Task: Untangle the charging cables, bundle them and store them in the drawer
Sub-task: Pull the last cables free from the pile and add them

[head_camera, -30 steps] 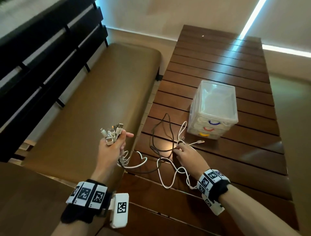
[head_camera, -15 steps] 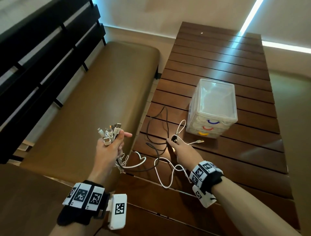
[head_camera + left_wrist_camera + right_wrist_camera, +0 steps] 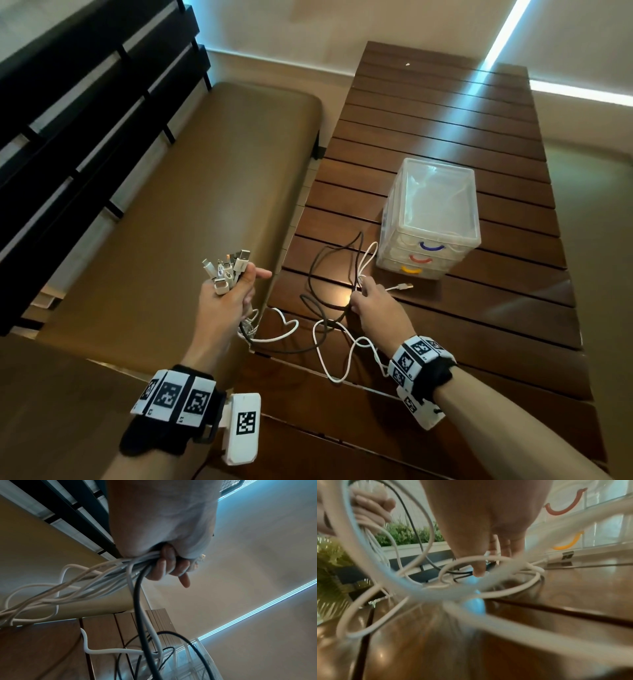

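Note:
My left hand [image 3: 233, 294] is raised beside the table's left edge and grips a bunch of cable ends, whose plugs [image 3: 227, 270] stick up above the fist. The left wrist view shows white cables [image 3: 102, 580] and one black cable [image 3: 139, 601] trailing from that fist [image 3: 164, 563] down to the table. My right hand [image 3: 373, 305] is low on the table, and its fingertips [image 3: 477, 566] pinch the loose cables where the black cable [image 3: 318, 267] and a white cable [image 3: 329, 363] cross. A USB plug [image 3: 406, 286] lies just right of it. The clear drawer unit [image 3: 435, 212] stands shut behind.
The slatted wooden table [image 3: 479, 308] runs away from me. A brown padded bench [image 3: 191, 205] with a dark slatted back lies along its left side. The drawer unit has blue, red [image 3: 563, 507] and yellow [image 3: 568, 543] handles facing me.
My right hand has shifted slightly left and forward to the cable crossing, and the white loop beside it has moved a little. The left hand keeps holding the plug ends up.

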Available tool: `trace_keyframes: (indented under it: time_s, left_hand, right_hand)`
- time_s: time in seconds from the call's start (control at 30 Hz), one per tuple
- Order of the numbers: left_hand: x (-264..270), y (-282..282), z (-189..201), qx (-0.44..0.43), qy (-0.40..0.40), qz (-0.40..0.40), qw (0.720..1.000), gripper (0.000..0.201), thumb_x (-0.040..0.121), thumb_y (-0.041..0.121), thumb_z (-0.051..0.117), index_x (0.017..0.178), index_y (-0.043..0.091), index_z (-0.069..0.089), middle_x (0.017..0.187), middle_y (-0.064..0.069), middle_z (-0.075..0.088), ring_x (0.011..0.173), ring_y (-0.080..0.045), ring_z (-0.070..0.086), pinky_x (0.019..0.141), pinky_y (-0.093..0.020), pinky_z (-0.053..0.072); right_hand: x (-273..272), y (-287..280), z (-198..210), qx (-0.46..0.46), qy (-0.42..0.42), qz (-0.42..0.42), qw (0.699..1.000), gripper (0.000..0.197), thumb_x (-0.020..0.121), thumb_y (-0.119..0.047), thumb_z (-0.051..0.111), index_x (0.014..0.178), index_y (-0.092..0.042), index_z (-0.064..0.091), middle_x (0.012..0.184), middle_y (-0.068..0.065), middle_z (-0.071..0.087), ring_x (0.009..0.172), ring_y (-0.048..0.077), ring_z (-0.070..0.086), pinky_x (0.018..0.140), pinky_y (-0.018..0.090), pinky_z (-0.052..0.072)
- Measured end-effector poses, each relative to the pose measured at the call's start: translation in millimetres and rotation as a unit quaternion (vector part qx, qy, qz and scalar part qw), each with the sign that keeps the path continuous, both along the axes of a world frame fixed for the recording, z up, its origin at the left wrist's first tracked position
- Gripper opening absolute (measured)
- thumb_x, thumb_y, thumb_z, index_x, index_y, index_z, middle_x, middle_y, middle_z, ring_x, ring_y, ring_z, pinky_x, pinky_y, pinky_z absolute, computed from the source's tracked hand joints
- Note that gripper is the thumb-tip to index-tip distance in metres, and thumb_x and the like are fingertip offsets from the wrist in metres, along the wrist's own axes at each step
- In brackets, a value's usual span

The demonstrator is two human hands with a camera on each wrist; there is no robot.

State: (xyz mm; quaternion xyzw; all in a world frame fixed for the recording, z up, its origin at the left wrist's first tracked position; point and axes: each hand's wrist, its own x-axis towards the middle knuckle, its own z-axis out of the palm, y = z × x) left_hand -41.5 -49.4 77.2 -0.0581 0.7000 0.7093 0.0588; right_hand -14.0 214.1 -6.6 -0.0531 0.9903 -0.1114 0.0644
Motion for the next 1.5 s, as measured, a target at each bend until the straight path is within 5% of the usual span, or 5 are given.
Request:
trace_keyframes:
  time_s: [0.63, 0.8, 1.0, 1.13, 1.5]
  left_hand:
    - [19, -32, 2, 0.036, 0.005, 0.069, 0.997, 0.034, 0.092, 0.041, 0.056, 0.087, 0.013, 0.075, 0.055, 0.002, 0.039, 0.047, -0.01, 0.03, 0.044, -0.024, 0.023]
    - [25, -46, 5, 0.036, 0.005, 0.097, 0.995, 0.031, 0.095, 0.034, 0.054, 0.083, 0.015, 0.075, 0.054, 0.002, 0.039, 0.045, -0.009, 0.031, 0.043, -0.02, 0.025]
    - [28, -59, -1, 0.021, -0.003, 0.125, 0.992, 0.031, 0.095, 0.035, 0.054, 0.086, 0.012, 0.073, 0.055, 0.001, 0.038, 0.046, -0.01, 0.031, 0.044, -0.019, 0.027]
    - [26, -62, -4, 0.038, -0.013, 0.149, 0.988, 0.032, 0.096, 0.034, 0.053, 0.087, 0.01, 0.071, 0.056, 0.003, 0.038, 0.046, -0.008, 0.032, 0.043, -0.018, 0.029]
    - [6, -42, 9, 0.122, -0.005, 0.166, 0.979, 0.045, 0.099, 0.042, 0.044, 0.084, 0.004, 0.064, 0.049, 0.001, 0.046, 0.044, -0.012, 0.05, 0.06, -0.03, 0.06]
  right_hand:
    - [-81, -117, 73, -0.211, 0.035, 0.028, 0.976, 0.018, 0.095, -0.023, 0.062, 0.106, -0.017, 0.074, 0.097, 0.003, 0.061, 0.091, 0.023, 0.062, 0.082, 0.038, 0.051]
    - [-96, -146, 63, -0.132, -0.21, 0.076, 0.966, 0.069, 0.1, -0.02, 0.054, 0.158, -0.016, 0.016, 0.123, 0.018, 0.064, 0.104, 0.029, 0.062, 0.087, 0.036, 0.049]
    - [-77, -145, 44, -0.352, -0.437, -0.015, 0.828, 0.057, 0.098, -0.059, 0.044, 0.124, -0.011, 0.063, 0.091, 0.003, 0.068, 0.091, 0.024, 0.069, 0.064, 0.035, 0.059]
    - [-71, -136, 44, -0.358, -0.305, 0.022, 0.882, 0.017, 0.1, -0.028, 0.058, 0.096, -0.017, 0.07, 0.078, -0.002, 0.069, 0.076, 0.014, 0.07, 0.073, 0.034, 0.062]
    - [-51, -83, 70, -0.233, -0.233, 0.004, 0.944, 0.036, 0.103, -0.043, 0.043, 0.089, -0.024, 0.07, 0.08, -0.003, 0.072, 0.076, 0.013, 0.068, 0.076, 0.032, 0.053]
